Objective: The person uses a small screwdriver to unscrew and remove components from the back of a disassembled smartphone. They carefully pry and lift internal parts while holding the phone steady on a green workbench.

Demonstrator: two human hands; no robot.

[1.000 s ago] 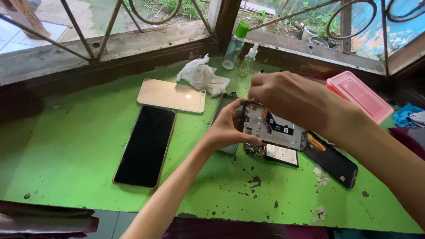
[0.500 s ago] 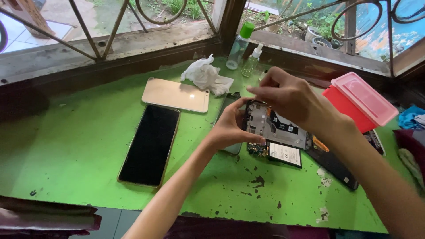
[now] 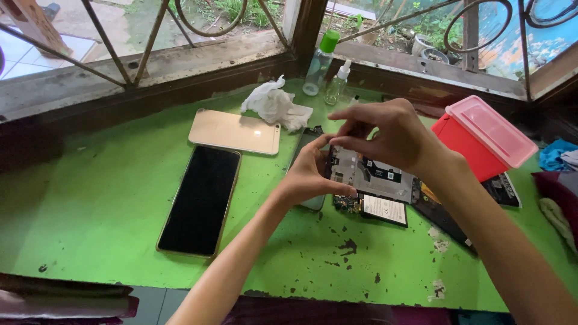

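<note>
The left hand (image 3: 310, 177) grips the near end of an opened phone with its back cover removed (image 3: 367, 177), thumb and fingers clamped on its edge, holding it just above a worn green painted tabletop (image 3: 108, 204). The right hand (image 3: 385, 129) hovers over the phone's top end, thumb and forefinger pinched together as if on a very small part; whether anything sits between them cannot be told. The phone's grey inner plate and dark circuit board face up, between the two hands.

Judging by this, the step in hand is work on the exposed board at the phone's top end. The next move calls for a steady left grip and fine fingertip control from the right.

Just below the left hand lies a small flat black and white battery (image 3: 384, 210). Well to the left lie a black glass screen panel (image 3: 201, 198) and a gold phone back cover (image 3: 235, 131). Beyond the hands sit a crumpled white tissue (image 3: 274, 105) and a clear bottle with a green cap (image 3: 319, 63). To the right stands a red plastic box with a pink lid (image 3: 481, 135).
</note>
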